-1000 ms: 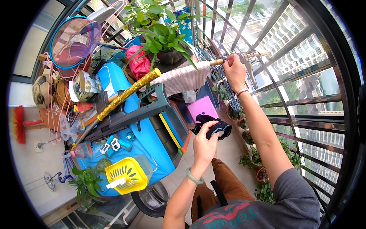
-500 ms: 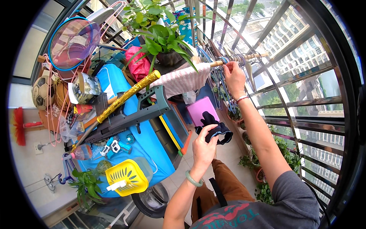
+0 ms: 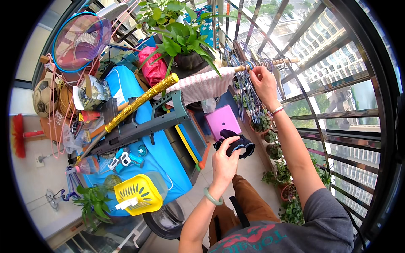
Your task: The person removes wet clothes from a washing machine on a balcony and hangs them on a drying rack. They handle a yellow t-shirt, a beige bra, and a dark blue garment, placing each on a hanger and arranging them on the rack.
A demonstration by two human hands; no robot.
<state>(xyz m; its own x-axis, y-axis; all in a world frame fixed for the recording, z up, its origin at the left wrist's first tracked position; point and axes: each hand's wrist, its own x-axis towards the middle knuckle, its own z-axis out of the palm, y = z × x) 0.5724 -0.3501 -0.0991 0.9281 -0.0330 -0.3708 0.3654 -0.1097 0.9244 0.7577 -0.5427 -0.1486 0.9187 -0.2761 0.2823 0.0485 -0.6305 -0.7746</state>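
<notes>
My left hand (image 3: 224,166) is closed around a small black cloth garment (image 3: 247,148) with pale blue edging. The garment is bunched up, so its exact kind is unclear. It hangs in front of a pink box (image 3: 223,120) on the floor. My right hand (image 3: 264,87) is raised, thumb and fingers pinched at a clothes hanger (image 3: 252,95) among several thin blue and grey ones. These hang from a wooden pole (image 3: 289,61). On the same pole, left of my right hand, drapes a pink-and-white striped towel (image 3: 202,88).
A metal railing (image 3: 341,114) runs along the right, with potted plants (image 3: 289,192) at its foot. To the left, a blue-covered surface (image 3: 158,168) carries a dark toy gun (image 3: 139,133), a gold-wrapped stick (image 3: 143,101) and a yellow-lidded container (image 3: 137,194). A leafy plant (image 3: 181,42) stands behind.
My right hand has shifted slightly right along the hangers, fingers still pinched. The black garment has sagged and bunched a little differently in my left hand.
</notes>
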